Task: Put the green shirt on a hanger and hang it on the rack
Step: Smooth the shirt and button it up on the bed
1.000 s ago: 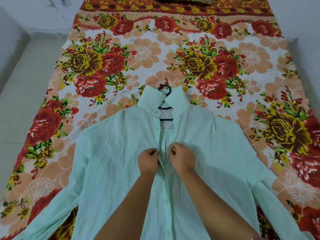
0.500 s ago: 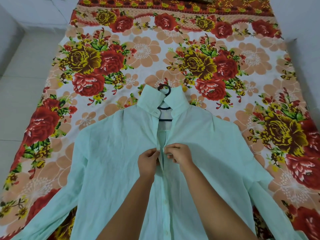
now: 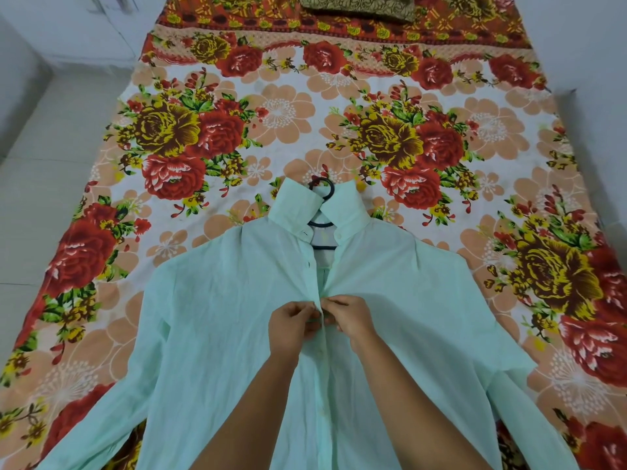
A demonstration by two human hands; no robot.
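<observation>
The pale green shirt (image 3: 210, 320) lies flat, front up, on the floral bed sheet, sleeves spread to both sides. A dark hanger (image 3: 323, 189) sits inside it; its hook sticks out past the collar and a bar shows in the open neck. My left hand (image 3: 291, 327) pinches the left edge of the button placket at chest height. My right hand (image 3: 353, 317) pinches the right edge, fingertips meeting the left hand's at a button. Below the hands the front is closed; above them it gapes open.
The floral sheet (image 3: 278, 110) covers the whole bed. A brown-gold patterned cushion (image 3: 356, 6) lies at the far end. Pale tiled floor (image 3: 44, 164) runs along the left, and a white wall stands on the right. No rack is in view.
My two hands have drawn together, pulling the two placket edges closed at one button. The view has tilted up a little.
</observation>
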